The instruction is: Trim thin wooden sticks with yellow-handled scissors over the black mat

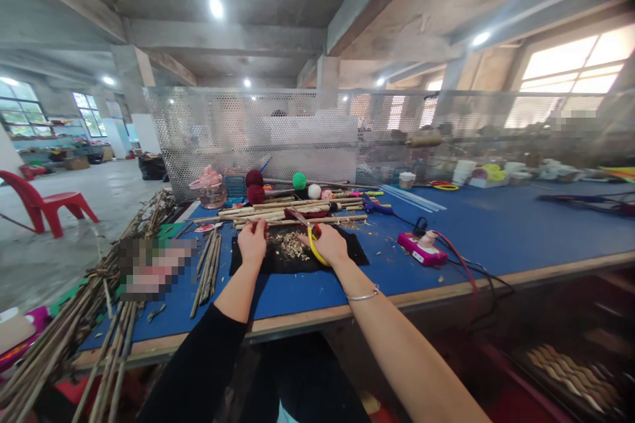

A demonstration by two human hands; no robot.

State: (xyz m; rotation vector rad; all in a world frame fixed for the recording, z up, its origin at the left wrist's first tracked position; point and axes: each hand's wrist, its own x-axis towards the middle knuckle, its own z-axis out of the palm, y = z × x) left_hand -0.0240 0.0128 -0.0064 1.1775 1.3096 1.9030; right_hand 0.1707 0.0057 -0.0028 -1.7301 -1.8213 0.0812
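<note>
My right hand [328,244] is closed around scissors [313,246] with yellow handles, their blades angled up and to the left. Opposite it, my left hand [253,239] has thumb and fingers pinched together; whatever is between them is too small to make out. Both hands are over a black cloth [353,248] on the blue table. Between them a pile of pale cut chips [292,246] lies on the cloth. Just beyond the hands are several light wooden sticks [248,213], lying crosswise.
Thin sticks [207,271] lie left of the cloth, and a large bundle of branches [64,337] hangs over the table's left edge. Yarn balls [299,180] and a plastic jar [213,193] stand behind. A blue glue gun [378,206] and pink power strip [421,250] with cables are rightward.
</note>
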